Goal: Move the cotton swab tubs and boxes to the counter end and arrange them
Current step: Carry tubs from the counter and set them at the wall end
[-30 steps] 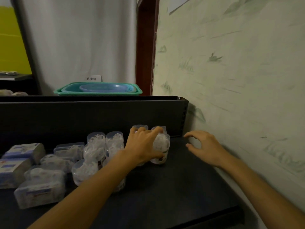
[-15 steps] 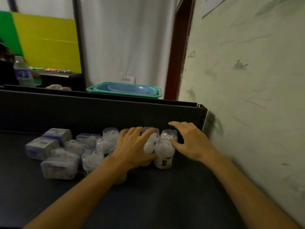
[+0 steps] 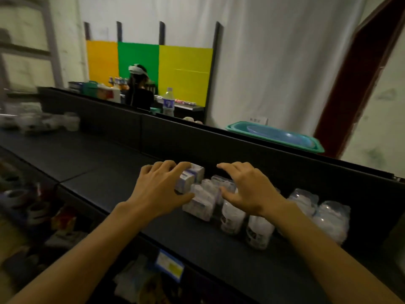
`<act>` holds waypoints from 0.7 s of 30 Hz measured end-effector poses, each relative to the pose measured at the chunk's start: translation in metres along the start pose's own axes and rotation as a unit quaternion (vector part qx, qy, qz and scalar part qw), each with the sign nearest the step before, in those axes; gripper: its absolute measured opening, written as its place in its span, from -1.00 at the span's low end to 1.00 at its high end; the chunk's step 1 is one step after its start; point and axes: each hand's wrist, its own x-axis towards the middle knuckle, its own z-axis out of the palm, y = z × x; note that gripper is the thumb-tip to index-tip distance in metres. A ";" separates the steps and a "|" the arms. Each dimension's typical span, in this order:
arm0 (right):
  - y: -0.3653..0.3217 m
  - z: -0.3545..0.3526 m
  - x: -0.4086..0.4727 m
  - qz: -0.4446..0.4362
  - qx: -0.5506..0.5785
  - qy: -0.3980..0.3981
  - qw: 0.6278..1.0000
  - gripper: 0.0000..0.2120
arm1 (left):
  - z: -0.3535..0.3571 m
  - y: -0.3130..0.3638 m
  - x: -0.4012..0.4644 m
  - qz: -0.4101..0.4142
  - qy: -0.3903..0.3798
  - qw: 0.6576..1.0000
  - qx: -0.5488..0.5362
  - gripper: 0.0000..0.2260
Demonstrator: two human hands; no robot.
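Both hands reach over a long dark counter (image 3: 109, 185) with a low black wall along its back. The left hand (image 3: 161, 189) has its fingers bent around a small white and blue cotton swab box (image 3: 192, 175). The fingers lie on top of it and the thumb sits low at its front, so the hand seems to be gripping it. The hand hides most of the box, and the words on it are too blurry to read.

The right hand (image 3: 247, 189) is spread wide with bent fingers, over a bunch of clear packs (image 3: 221, 183). I cannot tell if it touches them or just floats above them. It is not squeezing anything that shows.

Just in front of the left thumb is another clear swab pack (image 3: 198, 205). To the right stand round clear cotton swab tubs (image 3: 258, 232), close together, running toward the counter end on the right. The right wrist covers part of them, and the far ones (image 3: 331, 220) are fuzzy.

Behind the black wall sits a green tray (image 3: 317, 148) with a blue basin (image 3: 276, 136) inside it. Farther back, a person (image 3: 139, 93) stands by coloured boards. The left side is smeared, so the things on the lower shelf (image 3: 32, 205) are hard to make out.
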 end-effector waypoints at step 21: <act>-0.259 0.065 0.220 -0.068 0.028 -0.028 0.997 -0.39 | -0.088 -0.357 -0.066 -0.125 -0.059 0.987 0.082 -0.37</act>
